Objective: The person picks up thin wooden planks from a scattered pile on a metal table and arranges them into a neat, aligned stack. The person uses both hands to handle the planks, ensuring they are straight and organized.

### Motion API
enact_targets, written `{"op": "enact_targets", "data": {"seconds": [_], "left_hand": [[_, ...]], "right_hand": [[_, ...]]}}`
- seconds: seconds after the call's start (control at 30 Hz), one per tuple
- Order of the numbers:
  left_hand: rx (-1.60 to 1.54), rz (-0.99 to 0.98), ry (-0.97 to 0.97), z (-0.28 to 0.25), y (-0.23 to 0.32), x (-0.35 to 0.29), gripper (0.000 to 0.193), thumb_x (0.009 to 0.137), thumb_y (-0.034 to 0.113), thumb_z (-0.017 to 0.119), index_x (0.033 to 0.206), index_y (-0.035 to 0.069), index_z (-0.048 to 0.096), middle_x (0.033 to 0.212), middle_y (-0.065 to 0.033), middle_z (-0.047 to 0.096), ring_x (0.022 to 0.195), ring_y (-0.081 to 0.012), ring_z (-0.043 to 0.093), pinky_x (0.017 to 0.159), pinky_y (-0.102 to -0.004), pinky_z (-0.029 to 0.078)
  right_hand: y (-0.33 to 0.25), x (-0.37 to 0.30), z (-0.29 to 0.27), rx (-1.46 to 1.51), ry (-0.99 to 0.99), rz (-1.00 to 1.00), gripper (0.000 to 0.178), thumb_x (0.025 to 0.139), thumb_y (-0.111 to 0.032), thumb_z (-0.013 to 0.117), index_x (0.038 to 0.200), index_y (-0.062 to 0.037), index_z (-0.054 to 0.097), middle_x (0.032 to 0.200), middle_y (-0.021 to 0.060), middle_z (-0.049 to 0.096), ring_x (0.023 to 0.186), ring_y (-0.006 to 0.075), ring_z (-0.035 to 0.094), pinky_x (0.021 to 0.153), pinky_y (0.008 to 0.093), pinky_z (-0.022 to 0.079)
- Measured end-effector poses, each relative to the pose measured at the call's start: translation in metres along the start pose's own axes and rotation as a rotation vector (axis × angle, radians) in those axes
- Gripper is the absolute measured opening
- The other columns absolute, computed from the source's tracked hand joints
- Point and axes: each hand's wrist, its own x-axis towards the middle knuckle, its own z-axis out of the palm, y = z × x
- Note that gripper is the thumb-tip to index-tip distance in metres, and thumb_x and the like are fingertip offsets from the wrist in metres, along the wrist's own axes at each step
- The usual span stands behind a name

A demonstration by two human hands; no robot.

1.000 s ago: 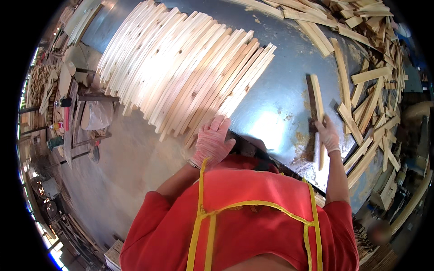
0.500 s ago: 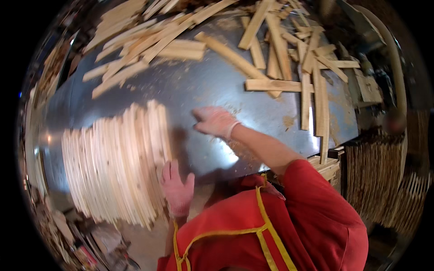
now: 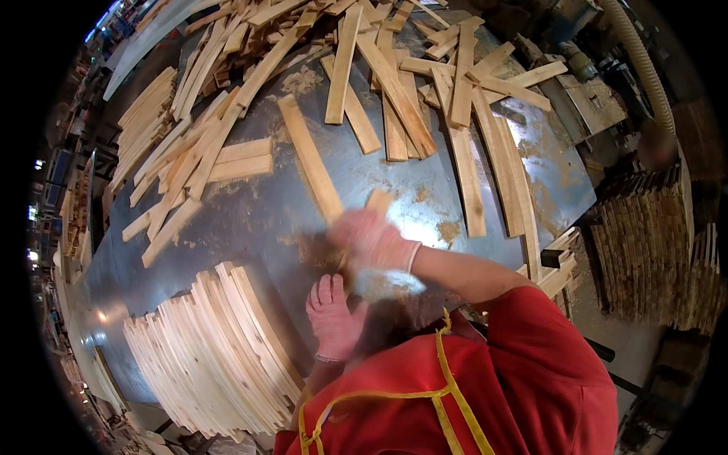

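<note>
Fingers (image 3: pixel 324 290) of the left hand (image 3: pixel 336 326), in a pinkish work glove, are straight and slightly parted, pointing away from the body, with the thumb out to the right. That hand holds nothing that can be seen; whether it touches the tabletop cannot be told. Just beyond it, the right hand (image 3: pixel 373 241), gloved alike, is blurred and lies over a short piece of wood (image 3: pixel 378 200), one end of which shows past the knuckles. Its fingers bend toward the left, but whether they grip the wood cannot be told.

To the left of both hands, a row of pale strips (image 3: pixel 208 353) lies side by side on the metal table (image 3: pixel 227 239), close together, their far ends uneven. A small patch of sawdust (image 3: pixel 450 230) lies to the right of the right hand.

Farther out, a single board (image 3: pixel 309 155) slants across the tabletop, its near end right by the right hand. To the right, a long board (image 3: pixel 464 182) runs away from the body. Beyond these, a jumbled heap of boards (image 3: pixel 390 95) covers the far side, crossing at many angles. At the far right hangs a ribbed hose (image 3: pixel 641 64).
</note>
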Motion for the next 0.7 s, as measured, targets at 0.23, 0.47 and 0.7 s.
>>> {"op": "enact_targets", "data": {"seconds": [0.23,0.47,0.7], "left_hand": [[0.056,-0.311,-0.296,0.01,-0.007,0.016,0.091,0.083,0.035,0.082,0.16,0.01,0.04,0.145,-0.0159,0.055,0.125,-0.0374,0.058,0.105,-0.0486,0.049],[-0.496,-0.455,-0.086,0.002,-0.04,-0.036,0.073,0.085,0.016,0.063,0.154,-0.001,0.047,0.133,-0.0247,0.066,0.116,-0.042,0.068,0.099,-0.0496,0.054],[0.377,-0.395,0.037,-0.004,-0.1,-0.115,0.069,0.083,0.019,0.068,0.148,0.008,0.051,0.149,-0.0169,0.051,0.14,-0.0394,0.046,0.117,-0.0537,0.038]], "right_hand": [[0.192,-0.015,-0.078,-0.255,0.185,0.979,0.07,0.079,-0.033,0.08,0.139,-0.0053,0.057,0.124,0.0206,0.066,0.116,0.0389,0.064,0.103,0.0445,0.052],[0.058,-0.057,-0.06,2.127,0.231,0.699,0.059,0.096,-0.008,0.067,0.151,0.0022,0.048,0.133,0.0167,0.068,0.124,0.0273,0.068,0.105,0.0422,0.058],[-0.026,-0.099,0.003,2.017,0.078,0.971,0.063,0.092,0.002,0.068,0.152,-0.0007,0.049,0.14,0.013,0.067,0.13,0.0298,0.065,0.116,0.0429,0.05]]}}
